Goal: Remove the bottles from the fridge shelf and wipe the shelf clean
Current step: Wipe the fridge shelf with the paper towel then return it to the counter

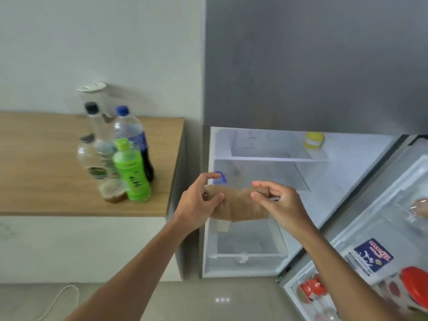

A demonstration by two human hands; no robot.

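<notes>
Wooden counter bearing clustered bottles (one green), small jar, fridge shelf with yellow jar

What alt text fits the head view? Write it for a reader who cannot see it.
Two bare hands, left hand and right hand, hold a folded brown cloth before an open fridge. Several bottles stand on a wooden counter to the left; a yellow-lidded jar sits on the upper shelf.
</notes>
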